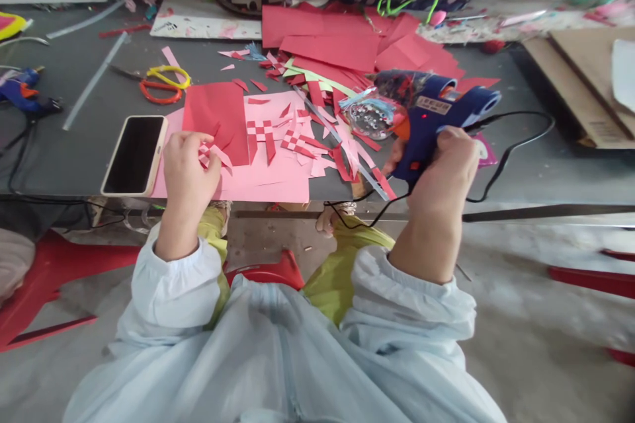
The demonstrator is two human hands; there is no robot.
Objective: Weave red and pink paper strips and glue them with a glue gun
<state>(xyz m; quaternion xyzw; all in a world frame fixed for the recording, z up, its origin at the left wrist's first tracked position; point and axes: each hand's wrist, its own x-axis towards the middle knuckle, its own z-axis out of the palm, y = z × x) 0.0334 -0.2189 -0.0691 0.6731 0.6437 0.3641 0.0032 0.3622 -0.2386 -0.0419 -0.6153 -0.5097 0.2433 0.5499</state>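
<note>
My right hand (443,165) is closed around the grip of a blue glue gun (436,115) with an orange nozzle, held over the table's front edge; its black cord (516,145) loops off to the right. My left hand (187,168) pinches a small woven piece of red and pink paper strips (211,155) above a pink sheet (278,175). More woven red-and-pink pieces (262,135) lie on that sheet between my hands. A red sheet (218,115) rests just beyond my left hand.
A phone (133,154) lies face up left of my left hand. Scissors with yellow and orange handles (161,82) sit behind it. Red paper sheets (342,39) and scraps pile at the back. Cardboard (580,89) lies far right, another blue glue gun (22,89) far left.
</note>
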